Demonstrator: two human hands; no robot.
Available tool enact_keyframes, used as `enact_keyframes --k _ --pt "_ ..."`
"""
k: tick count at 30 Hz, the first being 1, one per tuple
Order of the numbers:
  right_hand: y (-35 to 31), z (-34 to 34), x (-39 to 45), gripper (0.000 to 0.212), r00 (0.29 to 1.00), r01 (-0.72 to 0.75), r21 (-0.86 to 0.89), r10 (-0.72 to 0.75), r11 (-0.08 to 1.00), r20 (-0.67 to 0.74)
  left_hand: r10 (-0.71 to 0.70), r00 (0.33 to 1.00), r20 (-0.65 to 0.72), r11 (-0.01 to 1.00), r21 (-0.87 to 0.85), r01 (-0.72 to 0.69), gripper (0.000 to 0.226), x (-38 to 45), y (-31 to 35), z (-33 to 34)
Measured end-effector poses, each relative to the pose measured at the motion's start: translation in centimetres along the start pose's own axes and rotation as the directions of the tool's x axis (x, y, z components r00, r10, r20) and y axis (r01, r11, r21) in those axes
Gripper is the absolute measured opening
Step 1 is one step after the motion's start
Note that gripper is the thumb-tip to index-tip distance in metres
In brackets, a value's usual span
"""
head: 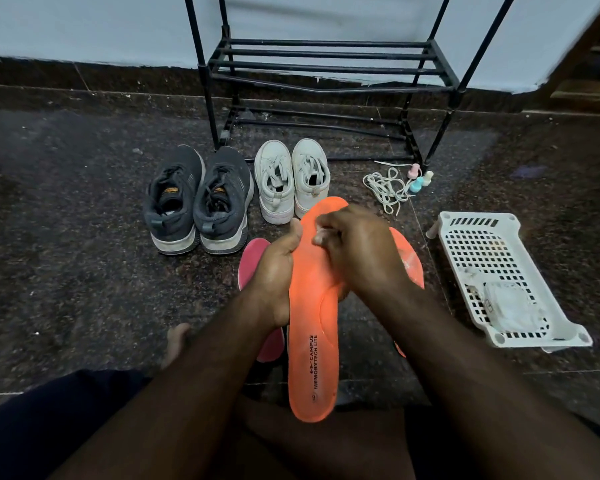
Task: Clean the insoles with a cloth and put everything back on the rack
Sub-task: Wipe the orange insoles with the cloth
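My left hand [277, 268] grips the left edge of an orange insole [313, 341] held upright over my lap, printed side toward me. My right hand [355, 251] presses on its upper part, fingers curled; a small pale bit shows under the fingers, too hidden to tell if it is a cloth. A second orange insole [409, 258] lies on the floor behind my right hand. A pink insole [252, 261] lies on the floor behind my left wrist. The black metal rack [326, 67] stands against the wall with bare shelves.
Grey sneakers [198, 202] and white sneakers [291, 178] stand on the dark stone floor before the rack. White laces [387, 188] and small pastel bottles [418, 178] lie by the rack's right leg. A white plastic basket [499, 237] holding a white packet sits at right.
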State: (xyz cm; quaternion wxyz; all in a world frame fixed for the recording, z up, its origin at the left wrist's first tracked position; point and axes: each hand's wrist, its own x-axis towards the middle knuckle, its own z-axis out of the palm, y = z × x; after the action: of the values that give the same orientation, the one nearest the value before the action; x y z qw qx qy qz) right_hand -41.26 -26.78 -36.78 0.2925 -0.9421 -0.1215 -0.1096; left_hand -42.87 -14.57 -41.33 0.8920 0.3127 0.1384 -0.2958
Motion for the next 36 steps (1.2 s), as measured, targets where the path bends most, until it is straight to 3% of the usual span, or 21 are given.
enact_keyframes --k 2,6,11,16,20,24,31,36 --pt "-0.6 0.4 -0.3 0.019 0.997 0.022 -0.040 -0.019 0.999 0.073 0.002 1.000 -0.027 1.000 0.019 -0.001 0.074 -0.2 -0.1 0.4" --pt "-1.3 0.3 -1.0 0.014 0.982 0.018 0.059 -0.029 0.998 0.188 0.011 0.999 -0.044 1.000 0.014 -0.010 0.080 0.0 0.2 0.1" --pt "0.1 -0.6 0.1 0.012 0.999 -0.019 0.028 0.020 0.999 -0.029 0.023 0.999 -0.030 1.000 0.006 -0.023 0.074 0.1 0.2 -0.2" --pt "-1.1 0.7 -1.1 0.010 0.991 0.040 -0.010 -0.038 0.999 0.125 0.017 0.998 -0.058 0.998 0.062 -0.014 0.079 0.2 0.1 0.1" --pt "-1.2 -0.4 -1.1 0.008 0.962 -0.071 0.160 0.025 0.985 0.274 0.074 0.993 -0.094 0.997 0.045 -0.070 0.077 0.1 1.2 -0.5" --pt "0.8 -2.4 -0.2 0.007 0.973 -0.211 0.312 0.168 0.927 0.158 0.089 0.996 -0.009 0.995 -0.045 -0.089 0.081 -0.4 1.8 -0.4" --pt "0.7 -1.7 -0.5 0.012 0.955 -0.281 0.408 0.211 0.869 0.208 0.043 0.991 0.123 0.997 -0.063 -0.035 0.080 -0.5 2.0 -0.7" --pt "0.8 -1.8 0.4 0.012 0.957 -0.262 0.472 0.290 0.842 0.015 0.027 0.979 0.201 1.000 -0.015 -0.025 0.076 -0.5 1.9 -0.8"
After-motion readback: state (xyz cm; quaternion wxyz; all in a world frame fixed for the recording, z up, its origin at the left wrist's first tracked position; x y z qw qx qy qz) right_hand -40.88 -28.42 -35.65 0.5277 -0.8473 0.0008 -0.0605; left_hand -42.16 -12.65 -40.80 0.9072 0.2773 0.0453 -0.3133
